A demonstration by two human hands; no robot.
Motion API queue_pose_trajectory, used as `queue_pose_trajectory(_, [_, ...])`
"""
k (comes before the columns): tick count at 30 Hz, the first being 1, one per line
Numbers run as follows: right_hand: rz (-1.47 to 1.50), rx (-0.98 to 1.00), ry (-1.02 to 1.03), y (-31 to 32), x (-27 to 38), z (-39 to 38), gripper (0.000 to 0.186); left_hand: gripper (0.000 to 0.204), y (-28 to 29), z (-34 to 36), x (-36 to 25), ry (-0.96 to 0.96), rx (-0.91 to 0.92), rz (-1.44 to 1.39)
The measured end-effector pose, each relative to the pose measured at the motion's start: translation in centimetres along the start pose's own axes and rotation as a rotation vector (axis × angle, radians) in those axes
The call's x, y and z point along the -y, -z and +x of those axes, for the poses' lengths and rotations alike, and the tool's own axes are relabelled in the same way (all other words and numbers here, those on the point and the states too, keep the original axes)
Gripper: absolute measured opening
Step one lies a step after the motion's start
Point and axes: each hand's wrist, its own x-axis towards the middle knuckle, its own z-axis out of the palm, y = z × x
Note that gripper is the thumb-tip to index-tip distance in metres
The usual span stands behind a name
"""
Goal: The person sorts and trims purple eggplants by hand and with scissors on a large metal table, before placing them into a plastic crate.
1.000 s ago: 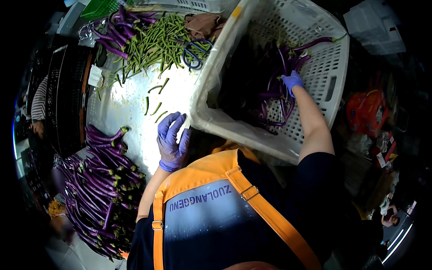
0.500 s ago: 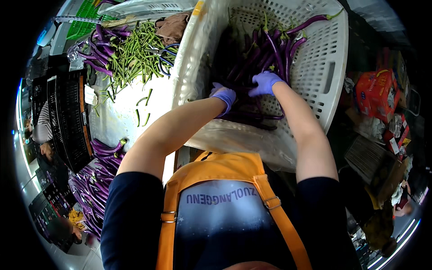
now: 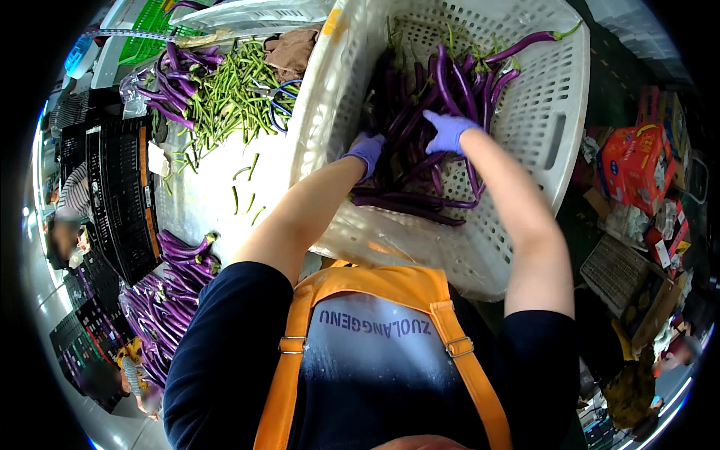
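Observation:
Both my hands, in purple gloves, are down inside a large white perforated plastic crate (image 3: 559,97) that holds a pile of long purple eggplants (image 3: 401,127). My left hand (image 3: 366,151) is at the pile's left side, against the eggplants by the plastic-lined wall; its fingertips are partly in shadow, and the visible fingers look extended. Over the middle of the pile, my right hand (image 3: 452,133) has its thumb and forefinger spread apart, with nothing gripped between them. Several eggplants (image 3: 412,206) lie crosswise at the crate's near end, below my hands.
Left of the crate, a pale table (image 3: 206,195) carries green beans (image 3: 240,90), blue-handled scissors (image 3: 281,105), a brown cloth (image 3: 292,52) and more eggplants (image 3: 176,296). Black crates (image 3: 120,195) stand beyond. Red boxes (image 3: 637,165) are on the right.
My right hand has spread its fingers and shifted slightly above the eggplants. My left hand has moved a little toward the left wall. Eggplants in the middle have shifted, baring some crate floor.

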Motion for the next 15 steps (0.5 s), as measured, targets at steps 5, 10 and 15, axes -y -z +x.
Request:
queue_pose_trajectory(5, [0.06, -0.347, -0.204, -6.4, -0.3, 2.7, 0.05, 0.06, 1.3, 0.5, 0.1, -0.155, 0.051, 0.059])
queue_pose_trajectory(10, [0.161, -0.72, -0.475, -3.2, -1.9, 3.2, 0.056, 0.06, 1.6, -3.8, -8.0, -0.287, -0.199, 0.162])
queue_pose_trajectory(15, [0.122, -0.332, -0.56, -3.5, -6.0, 5.2, 0.032, 0.057, 1.8, 1.0, -8.2, -0.323, -0.087, 0.443])
